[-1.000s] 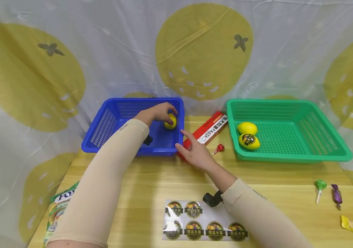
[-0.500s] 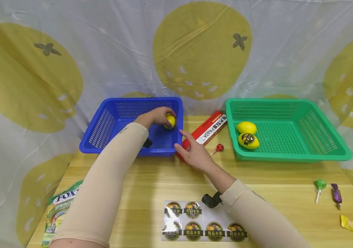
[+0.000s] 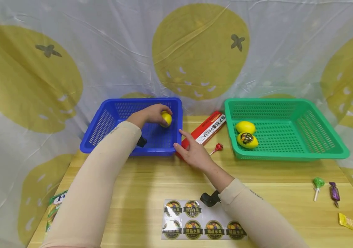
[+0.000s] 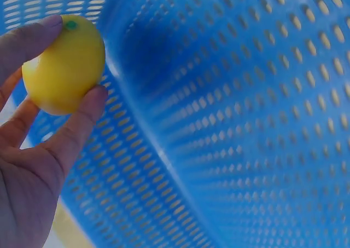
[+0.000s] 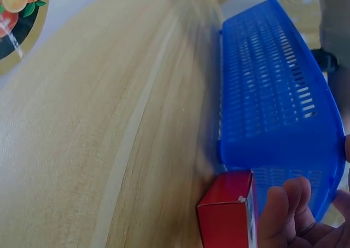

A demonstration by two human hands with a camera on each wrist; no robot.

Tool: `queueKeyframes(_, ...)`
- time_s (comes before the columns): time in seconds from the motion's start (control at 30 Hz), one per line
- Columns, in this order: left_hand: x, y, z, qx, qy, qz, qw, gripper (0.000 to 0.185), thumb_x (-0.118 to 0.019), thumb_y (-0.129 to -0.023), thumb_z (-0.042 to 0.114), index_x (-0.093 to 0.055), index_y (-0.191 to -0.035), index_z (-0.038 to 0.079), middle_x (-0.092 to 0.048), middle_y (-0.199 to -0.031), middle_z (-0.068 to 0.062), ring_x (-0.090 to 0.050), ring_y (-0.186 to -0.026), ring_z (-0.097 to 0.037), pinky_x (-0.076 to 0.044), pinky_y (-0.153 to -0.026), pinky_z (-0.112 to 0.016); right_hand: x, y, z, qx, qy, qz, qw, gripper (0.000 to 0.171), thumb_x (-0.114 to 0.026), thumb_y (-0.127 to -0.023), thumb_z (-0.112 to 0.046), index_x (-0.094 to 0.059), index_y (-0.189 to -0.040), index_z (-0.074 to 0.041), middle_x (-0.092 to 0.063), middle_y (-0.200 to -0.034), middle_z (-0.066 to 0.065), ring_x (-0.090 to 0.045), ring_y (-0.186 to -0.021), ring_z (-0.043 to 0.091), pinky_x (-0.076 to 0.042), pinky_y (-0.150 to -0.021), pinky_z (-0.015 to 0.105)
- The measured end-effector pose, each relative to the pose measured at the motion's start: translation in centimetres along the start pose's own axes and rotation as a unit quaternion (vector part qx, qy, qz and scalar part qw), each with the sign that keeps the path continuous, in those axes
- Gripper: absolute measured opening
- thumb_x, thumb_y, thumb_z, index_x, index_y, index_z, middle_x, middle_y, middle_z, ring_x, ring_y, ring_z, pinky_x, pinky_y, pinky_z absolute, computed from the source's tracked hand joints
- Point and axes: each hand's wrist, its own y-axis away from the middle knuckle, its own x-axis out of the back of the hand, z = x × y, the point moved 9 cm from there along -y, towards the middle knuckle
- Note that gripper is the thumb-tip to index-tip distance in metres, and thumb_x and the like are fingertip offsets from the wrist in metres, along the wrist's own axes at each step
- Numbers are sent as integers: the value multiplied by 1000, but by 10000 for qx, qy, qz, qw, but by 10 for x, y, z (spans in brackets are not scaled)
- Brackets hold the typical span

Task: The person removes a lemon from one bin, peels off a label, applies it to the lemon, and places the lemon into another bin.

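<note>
My left hand [image 3: 154,113] is inside the blue basket [image 3: 164,151] and pinches a yellow lemon [image 3: 166,119] near the basket's right wall. In the left wrist view the thumb and fingertips hold the sides of the lemon [image 4: 65,67], and a small green spot shows at its end. My right hand [image 3: 196,155] touches the outer right rim of the blue basket with its thumb and forefinger spread apart. Its other fingers [image 5: 295,204] are bent beside the red pasta box [image 5: 224,209], which lies against the basket.
To the right stands a green basket [image 3: 288,156] with two lemons [image 3: 247,140], one bearing a label. A red lollipop [image 3: 218,148] lies between the baskets. A sticker sheet [image 3: 204,220] is in front, a snack bag [image 3: 52,210] at left, and several sweets [image 3: 334,194] at right.
The left fingers have closed on the lemon and moved it slightly left inside the blue basket. My right hand stays at the basket's rim.
</note>
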Motion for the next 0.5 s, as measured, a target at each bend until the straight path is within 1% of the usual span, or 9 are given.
queueKeyframes(0.13, 17, 14, 8, -141, -6, 81, 9999, 56, -80, -86, 19, -61, -138, 12, -54, -145, -12, -51, -121, -30, -45, -109, -48, 1, 0, 1, -89, 20, 17, 10000, 69, -61, -97, -54, -33, -158, -39, -54, -70, 8, -54, -60, 23, -40, -55, 28)
queueKeyframes(0.3, 31, 38, 24, -303, -29, 39, 9995, 57, -80, -86, 18, -60, -139, 11, -57, -141, -12, -54, -117, -30, -48, -104, -47, 1, -1, 0, -100, 23, -40, 9999, 69, -61, -97, -54, -33, -158, -39, -55, -72, 8, -56, -64, 23, -43, -59, 29)
queueKeyframes(0.37, 35, 49, 32, -439, -48, 47, 9990, 56, -81, -86, 18, -61, -138, 11, -58, -140, -11, -55, -116, -30, -49, -103, -47, 0, -1, 0, -92, -17, -78, 9999, 69, -61, -97, -54, -32, -158, -39, -56, -74, 9, -57, -66, 24, -44, -61, 30)
queueKeyframes(0.47, 39, 66, 45, -774, -21, 158, 9969, 53, -81, -86, 17, -63, -135, 12, -57, -141, -10, -56, -116, -29, -50, -101, -46, 0, -1, 0, -100, -46, -96, 9999, 69, -60, -98, -55, -31, -159, -39, -59, -81, 12, -60, -72, 25, -50, -67, 34)
queueKeyframes(0.5, 41, 72, 49, -894, 15, 218, 9958, 51, -81, -86, 17, -63, -134, 12, -57, -142, -9, -55, -117, -28, -51, -102, -45, 0, -1, 0, -100, -41, -70, 9999, 69, -60, -97, -55, -32, -158, -39, -63, -87, 13, -62, -76, 25, -53, -71, 36)
